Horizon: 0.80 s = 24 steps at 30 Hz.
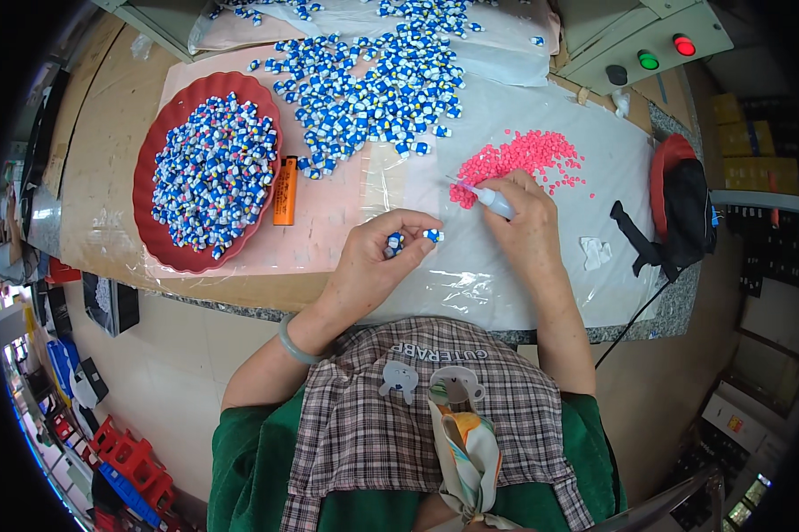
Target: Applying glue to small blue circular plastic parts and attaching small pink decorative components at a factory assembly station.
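Note:
My left hand is closed, pinching a small blue-and-white figurine piece between thumb and forefinger. More of these pieces are tucked in its curled fingers. My right hand grips a small translucent glue bottle, whose thin needle tip points left over a spread of tiny pink pieces. The bottle's tip is close to the near edge of the pink spread. Beyond my left hand lies a wide scatter of blue-and-white pieces with yellow spots. My palms and the far side of the bottle are hidden.
A red scalloped tray heaped with figurine pieces stands at left, beside an orange lighter. A crumpled white scrap, a black cloth-like item and another red tray lie at right. A control box stands behind.

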Motion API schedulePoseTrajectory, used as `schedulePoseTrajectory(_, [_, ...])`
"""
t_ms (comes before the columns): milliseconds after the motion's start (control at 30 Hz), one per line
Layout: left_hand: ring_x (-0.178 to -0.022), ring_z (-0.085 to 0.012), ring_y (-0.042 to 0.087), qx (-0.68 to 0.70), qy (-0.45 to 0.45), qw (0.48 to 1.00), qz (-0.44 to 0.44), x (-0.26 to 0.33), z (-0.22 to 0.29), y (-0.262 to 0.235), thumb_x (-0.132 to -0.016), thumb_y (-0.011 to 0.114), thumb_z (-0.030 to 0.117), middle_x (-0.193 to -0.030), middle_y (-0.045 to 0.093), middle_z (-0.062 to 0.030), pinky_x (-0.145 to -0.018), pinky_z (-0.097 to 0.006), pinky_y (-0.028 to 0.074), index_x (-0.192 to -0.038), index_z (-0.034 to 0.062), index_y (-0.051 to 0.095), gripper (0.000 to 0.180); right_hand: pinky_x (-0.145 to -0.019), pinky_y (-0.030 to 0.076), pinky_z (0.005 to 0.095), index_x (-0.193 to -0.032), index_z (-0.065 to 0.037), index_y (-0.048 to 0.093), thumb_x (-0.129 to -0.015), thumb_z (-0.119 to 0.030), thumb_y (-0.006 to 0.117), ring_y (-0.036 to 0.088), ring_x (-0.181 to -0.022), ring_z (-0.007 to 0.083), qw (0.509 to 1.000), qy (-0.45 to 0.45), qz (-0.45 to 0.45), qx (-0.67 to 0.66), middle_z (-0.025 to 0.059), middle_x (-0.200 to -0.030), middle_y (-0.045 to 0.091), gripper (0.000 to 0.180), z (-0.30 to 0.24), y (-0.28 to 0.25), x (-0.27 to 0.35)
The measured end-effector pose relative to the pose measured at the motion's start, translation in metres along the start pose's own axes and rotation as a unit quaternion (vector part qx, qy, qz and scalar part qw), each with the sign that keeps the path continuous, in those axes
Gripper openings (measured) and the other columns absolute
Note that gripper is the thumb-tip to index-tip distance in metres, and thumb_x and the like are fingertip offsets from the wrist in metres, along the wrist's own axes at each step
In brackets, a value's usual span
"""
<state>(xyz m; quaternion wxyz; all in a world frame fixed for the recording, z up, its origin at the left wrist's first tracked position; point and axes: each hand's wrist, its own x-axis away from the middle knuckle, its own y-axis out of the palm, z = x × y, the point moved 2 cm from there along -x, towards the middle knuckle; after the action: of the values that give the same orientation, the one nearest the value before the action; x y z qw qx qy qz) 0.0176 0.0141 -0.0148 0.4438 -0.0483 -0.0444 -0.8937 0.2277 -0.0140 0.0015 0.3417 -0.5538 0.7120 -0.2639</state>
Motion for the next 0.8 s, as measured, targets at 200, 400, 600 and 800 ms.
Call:
schedulePoseTrajectory(200, [-0.081, -0.0048, 0.049, 0.001, -0.013, 1.000, 0.007, 0.005, 0.004, -0.006, -0.089, 0.062, 0.002, -0.090, 0.058, 0.0019, -0.073, -0.019, 0.042, -0.110, 0.0009, 0.065, 0.021, -0.067, 0.049, 0.0351, -0.092, -0.002, 0.065, -0.070, 0.002, 0.066, 0.062, -0.076, 0.0280, 0.999, -0.030, -0.030, 0.024, 0.0111, -0.085, 0.060, 0.022, -0.001, -0.003, -0.003])
schedulePoseTrajectory(400, [-0.074, -0.0027, 0.049, 0.032, -0.017, 0.997, 0.064, 0.011, 0.002, -0.017, -0.090, 0.062, 0.004, -0.086, 0.062, 0.0015, -0.063, -0.018, 0.039, -0.109, 0.0041, 0.066, 0.020, -0.066, 0.048, 0.0351, -0.090, -0.001, 0.060, -0.072, -0.001, 0.064, 0.062, -0.075, 0.0269, 0.996, -0.020, -0.072, 0.044, 0.0110, -0.083, 0.059, 0.018, -0.002, -0.006, -0.005])
schedulePoseTrajectory(600, [-0.071, -0.0018, 0.047, 0.084, -0.060, 0.994, 0.043, 0.011, 0.004, -0.010, -0.094, 0.058, 0.007, -0.087, 0.064, 0.0004, -0.061, -0.018, 0.039, -0.113, 0.0048, 0.063, 0.021, -0.058, 0.048, 0.0266, -0.085, -0.001, 0.058, -0.081, 0.002, 0.062, 0.061, -0.068, 0.0122, 0.939, 0.139, -0.100, -0.297, 0.0048, -0.083, 0.059, 0.007, -0.003, -0.010, 0.006])
schedulePoseTrajectory(800, [-0.075, -0.0048, 0.054, -0.041, 0.021, 0.999, -0.001, 0.003, 0.008, 0.001, -0.094, 0.058, 0.008, -0.090, 0.065, -0.0029, -0.063, -0.019, 0.042, -0.115, 0.0022, 0.062, 0.022, -0.054, 0.049, 0.0231, -0.084, -0.002, 0.056, -0.080, 0.009, 0.062, 0.060, -0.064, 0.0112, 0.871, 0.128, -0.123, -0.458, 0.0082, -0.087, 0.059, 0.013, -0.021, -0.001, 0.020])
